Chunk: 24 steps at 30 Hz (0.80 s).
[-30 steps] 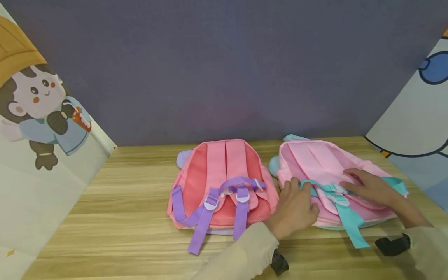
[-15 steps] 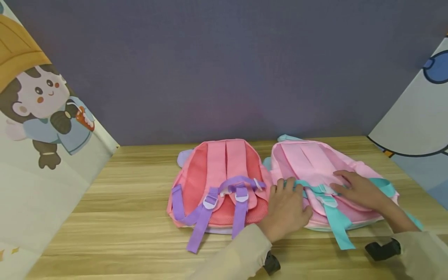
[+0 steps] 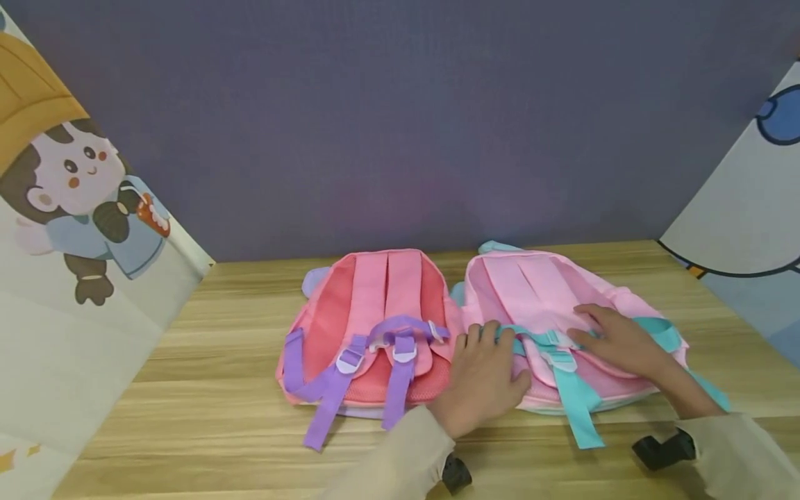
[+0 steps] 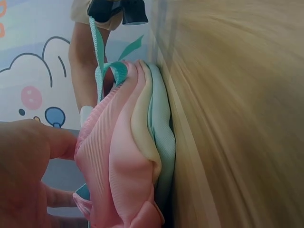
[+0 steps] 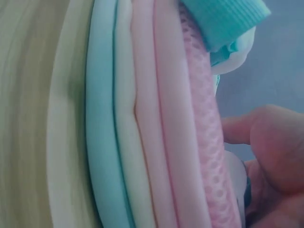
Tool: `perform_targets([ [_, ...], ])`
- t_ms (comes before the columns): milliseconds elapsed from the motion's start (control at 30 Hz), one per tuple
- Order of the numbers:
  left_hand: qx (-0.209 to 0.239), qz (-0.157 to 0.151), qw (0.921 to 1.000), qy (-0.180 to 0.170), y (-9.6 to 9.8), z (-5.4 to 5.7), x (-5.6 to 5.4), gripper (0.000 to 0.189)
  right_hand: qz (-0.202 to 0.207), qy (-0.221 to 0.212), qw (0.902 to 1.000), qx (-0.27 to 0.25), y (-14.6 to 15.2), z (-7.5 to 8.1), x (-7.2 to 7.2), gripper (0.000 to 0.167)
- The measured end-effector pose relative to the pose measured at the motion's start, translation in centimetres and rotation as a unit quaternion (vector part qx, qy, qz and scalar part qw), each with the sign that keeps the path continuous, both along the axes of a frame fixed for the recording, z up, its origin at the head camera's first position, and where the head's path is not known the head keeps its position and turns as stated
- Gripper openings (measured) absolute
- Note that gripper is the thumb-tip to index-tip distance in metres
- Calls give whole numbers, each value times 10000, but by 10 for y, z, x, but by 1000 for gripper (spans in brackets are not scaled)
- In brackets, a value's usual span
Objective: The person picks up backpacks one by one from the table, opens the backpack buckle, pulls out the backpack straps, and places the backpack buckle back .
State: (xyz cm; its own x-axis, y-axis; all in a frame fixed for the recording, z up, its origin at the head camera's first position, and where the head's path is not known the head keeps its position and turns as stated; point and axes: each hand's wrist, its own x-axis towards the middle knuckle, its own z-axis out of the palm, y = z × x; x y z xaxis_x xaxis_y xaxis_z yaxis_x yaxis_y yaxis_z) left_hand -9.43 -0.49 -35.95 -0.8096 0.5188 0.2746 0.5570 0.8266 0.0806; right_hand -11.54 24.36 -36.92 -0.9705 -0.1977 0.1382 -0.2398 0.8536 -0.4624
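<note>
A light pink backpack (image 3: 544, 281) with teal straps (image 3: 576, 406) and white buckles lies with its shoulder-strap side up, at the right of the head view. My left hand (image 3: 482, 382) lies on its left part, fingers close to a teal strap and the neighbouring bag. On its right part rests my right hand (image 3: 619, 344), with the thumb spread from the fingers. In the left wrist view my thumb touches the bag (image 4: 123, 156) at its edge. The right wrist view shows the bag's layered side (image 5: 166, 118), with fingers on the mesh face. Neither hand visibly grips.
A coral backpack (image 3: 331, 292) with purple straps (image 3: 334, 396) lies directly left, its right edge against the light pink one. Both are on a wood-grain table (image 3: 187, 347). A dark panel (image 3: 400, 125) stands behind, and cartoon-printed walls (image 3: 56, 361) flank both sides.
The light pink backpack has slid left along the table with both hands on it. Since half a second ago the coral backpack has shifted left too.
</note>
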Motion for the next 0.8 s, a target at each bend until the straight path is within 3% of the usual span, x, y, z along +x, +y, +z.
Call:
perform_targets([
  [433, 193, -23, 9998, 15, -30, 1, -1, 43, -178, 56, 9997, -170, -32, 2, -1, 55],
  [800, 226, 12, 9997, -121, -55, 0, -1, 45, 276, 88, 9992, -287, -44, 5, 0, 53],
])
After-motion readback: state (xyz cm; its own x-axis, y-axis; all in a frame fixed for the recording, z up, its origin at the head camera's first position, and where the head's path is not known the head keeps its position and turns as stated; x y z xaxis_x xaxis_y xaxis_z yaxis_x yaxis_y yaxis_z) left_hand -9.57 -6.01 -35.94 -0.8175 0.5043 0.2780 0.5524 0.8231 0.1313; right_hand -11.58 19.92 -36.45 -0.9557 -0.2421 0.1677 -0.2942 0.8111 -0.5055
